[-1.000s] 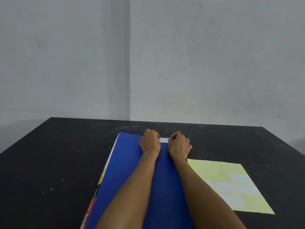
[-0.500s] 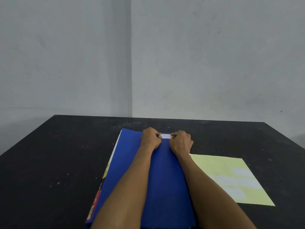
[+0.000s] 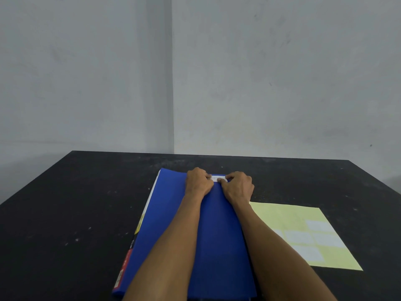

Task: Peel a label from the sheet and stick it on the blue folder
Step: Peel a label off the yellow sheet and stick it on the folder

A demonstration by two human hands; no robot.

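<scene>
The blue folder (image 3: 219, 227) lies lengthwise on the black table in front of me. A small white label (image 3: 217, 178) sits at the folder's far edge, between my two hands. My left hand (image 3: 198, 183) has its fingers curled and its fingertips on the label's left end. My right hand (image 3: 238, 186) is curled the same way, fingertips on the label's right end. Most of the label is hidden under my fingers. The yellow label sheet (image 3: 303, 233) lies flat to the right of the folder, with several white labels on it.
The black table (image 3: 76, 213) runs to a far edge near two grey walls that meet in a corner. A white, yellow and red printed strip (image 3: 134, 235) shows along the folder's left edge. Both my forearms lie over the folder.
My hands have drawn slightly apart along the label, so more of its white strip shows between them. The view has shifted a little; folder and sheet stay put.
</scene>
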